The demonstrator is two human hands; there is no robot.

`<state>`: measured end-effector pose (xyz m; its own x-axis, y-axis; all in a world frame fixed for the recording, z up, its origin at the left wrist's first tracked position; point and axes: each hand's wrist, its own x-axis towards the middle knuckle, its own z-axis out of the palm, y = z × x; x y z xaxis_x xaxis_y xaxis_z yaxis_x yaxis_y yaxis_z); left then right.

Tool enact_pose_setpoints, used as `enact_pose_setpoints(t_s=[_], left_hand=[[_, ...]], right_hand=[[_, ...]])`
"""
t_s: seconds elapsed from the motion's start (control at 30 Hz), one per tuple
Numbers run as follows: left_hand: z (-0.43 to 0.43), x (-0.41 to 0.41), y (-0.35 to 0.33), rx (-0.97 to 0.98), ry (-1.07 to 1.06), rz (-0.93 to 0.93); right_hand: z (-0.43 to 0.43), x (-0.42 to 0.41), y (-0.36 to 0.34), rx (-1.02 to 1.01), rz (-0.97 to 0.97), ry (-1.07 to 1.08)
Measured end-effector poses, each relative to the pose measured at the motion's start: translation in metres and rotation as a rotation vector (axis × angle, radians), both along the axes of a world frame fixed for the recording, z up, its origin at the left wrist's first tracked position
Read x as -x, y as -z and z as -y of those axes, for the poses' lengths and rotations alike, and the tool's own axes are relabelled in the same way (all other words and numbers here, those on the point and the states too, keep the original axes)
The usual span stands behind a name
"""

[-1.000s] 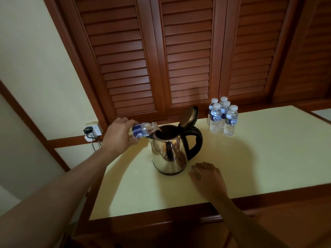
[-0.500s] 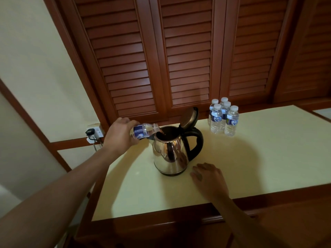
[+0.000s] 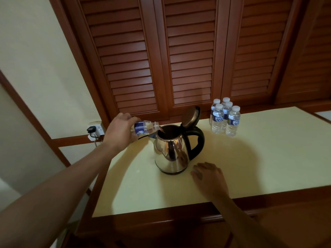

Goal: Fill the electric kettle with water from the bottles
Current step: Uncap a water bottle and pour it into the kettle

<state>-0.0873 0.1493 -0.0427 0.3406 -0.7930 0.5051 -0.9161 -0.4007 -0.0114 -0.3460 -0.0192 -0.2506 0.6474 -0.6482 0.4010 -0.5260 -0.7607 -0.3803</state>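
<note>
Stainless steel, the rounded electric kettle with black handle (image 3: 171, 153) stood on the pale yellow bench (image 3: 268, 158), its hinged lid (image 3: 190, 116) tipped up and open. The left hand (image 3: 120, 131) gripped a small clear plastic water bottle with a blue label (image 3: 145, 127), held nearly level with its neck at the kettle's open rim. The right hand (image 3: 210, 178) lay on the bench just beside the kettle's base, fingers relaxed and holding nothing. Five capped clear water bottles (image 3: 224, 118) stood clustered behind the kettle, near the brown louvred wooden doors (image 3: 189, 51).

Head view, down over table (image 3: 268, 158)
</note>
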Motion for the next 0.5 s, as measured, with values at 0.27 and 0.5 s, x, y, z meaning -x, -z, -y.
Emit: enact_pose_setpoints(t_s=[0.27,0.5], left_hand=[[0.0001,-0.0039,-0.0002,-0.006,-0.001,0.026],[0.0019,-0.0015,-0.0042,-0.019,-0.01,0.039]], right_hand=[[-0.0019,-0.0009,0.0001,0.013,0.0,0.015],[0.0005,-0.001,0.0025,0.024,0.002,0.014]])
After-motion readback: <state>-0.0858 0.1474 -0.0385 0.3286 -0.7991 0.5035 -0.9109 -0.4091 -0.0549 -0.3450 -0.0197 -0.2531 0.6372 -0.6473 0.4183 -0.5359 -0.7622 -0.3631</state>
